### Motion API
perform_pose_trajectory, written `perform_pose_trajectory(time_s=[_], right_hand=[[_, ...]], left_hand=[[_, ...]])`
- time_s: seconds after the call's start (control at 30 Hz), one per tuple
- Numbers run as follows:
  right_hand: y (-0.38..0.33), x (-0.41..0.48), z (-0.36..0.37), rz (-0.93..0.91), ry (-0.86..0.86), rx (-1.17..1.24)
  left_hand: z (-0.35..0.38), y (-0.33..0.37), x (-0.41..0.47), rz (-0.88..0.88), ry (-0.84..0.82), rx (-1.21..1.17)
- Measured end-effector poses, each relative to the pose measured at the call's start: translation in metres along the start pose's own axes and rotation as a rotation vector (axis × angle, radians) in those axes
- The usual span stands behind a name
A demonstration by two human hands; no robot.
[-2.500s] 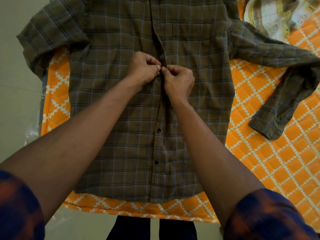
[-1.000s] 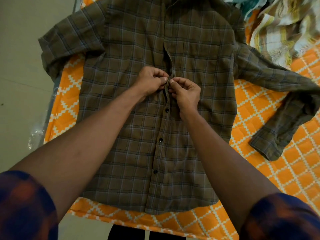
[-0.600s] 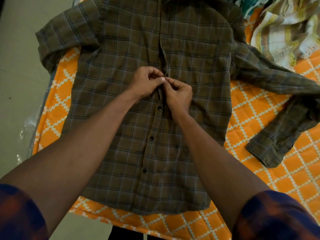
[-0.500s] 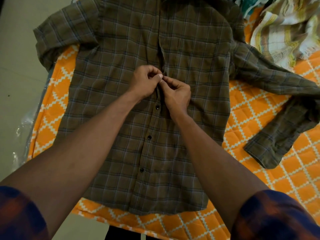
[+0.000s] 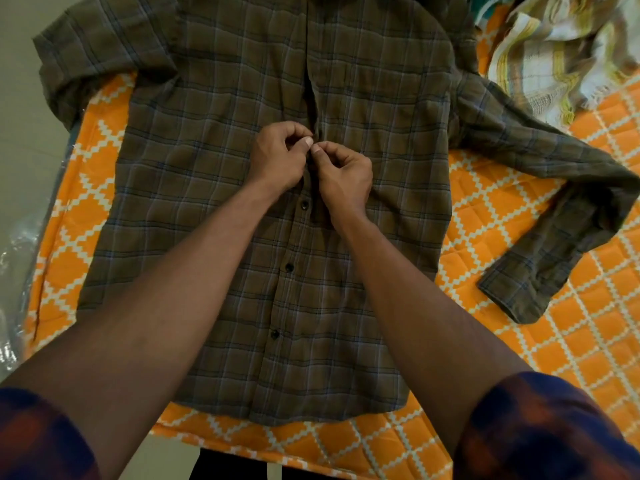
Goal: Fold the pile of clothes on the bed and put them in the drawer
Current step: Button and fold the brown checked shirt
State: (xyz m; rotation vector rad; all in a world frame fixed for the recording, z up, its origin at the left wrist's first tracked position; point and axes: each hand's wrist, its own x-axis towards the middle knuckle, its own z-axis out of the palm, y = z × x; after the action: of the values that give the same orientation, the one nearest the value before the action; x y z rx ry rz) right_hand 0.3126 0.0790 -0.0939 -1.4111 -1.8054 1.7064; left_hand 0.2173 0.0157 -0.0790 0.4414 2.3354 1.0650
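Inspector: Hands have climbed the shirt front since two and a half seconds ago. Three dark buttons point(image 5: 288, 267) now sit fastened below them, where two showed then.

Clerk: Nearest the camera?

Inspector: The person's dark blue-and-orange checked sleeves point(image 5: 547, 434). Next comes the hem of the olive-brown plaid long-sleeved shirt point(image 5: 194, 188), which lies flat and front up on the orange quilted bedcover with white lattice point(image 5: 519, 209).

Clerk: The grip?

Inspector: The left hand point(image 5: 277, 157) and right hand point(image 5: 346, 181) meet at mid-chest with fingers curled. Each thumb and forefinger pinches an edge of the front opening, and the thumb tips point(image 5: 307, 142) nearly touch. Whether a button lies between them cannot be told.

Clerk: Further out?

Inspector: One shirt arm point(image 5: 554, 161) trails across the cover to the person's right, its cuff bent back toward the hem. The other shirt arm point(image 5: 86, 57) hangs over the bed's edge above the pale floor point(image 5: 20, 98). A crumpled pale cloth with yellow stripes point(image 5: 554, 53) lies at the far right, just beside the shirt's shoulder.
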Motion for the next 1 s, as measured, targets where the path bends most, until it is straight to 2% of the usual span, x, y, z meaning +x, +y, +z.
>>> perform_pose_trajectory(time_s=[0.27, 0.53, 0.83, 1.0], right_hand=[[-0.006, 0.0, 0.001, 0.043, -0.007, -0.017], [-0.015, 0.001, -0.002, 0.099, -0.074, -0.053], [-0.017, 0.0, -0.003, 0.124, -0.059, -0.038], [-0.019, 0.0, -0.004, 0.122, -0.082, -0.052]], left_hand=[[-0.004, -0.001, 0.002, 0.024, -0.002, 0.019], [-0.014, -0.001, 0.007, 0.034, -0.119, 0.064], [-0.003, 0.005, -0.012, -0.019, 0.022, 0.064], [-0.004, 0.004, -0.009, 0.006, 0.026, 0.213]])
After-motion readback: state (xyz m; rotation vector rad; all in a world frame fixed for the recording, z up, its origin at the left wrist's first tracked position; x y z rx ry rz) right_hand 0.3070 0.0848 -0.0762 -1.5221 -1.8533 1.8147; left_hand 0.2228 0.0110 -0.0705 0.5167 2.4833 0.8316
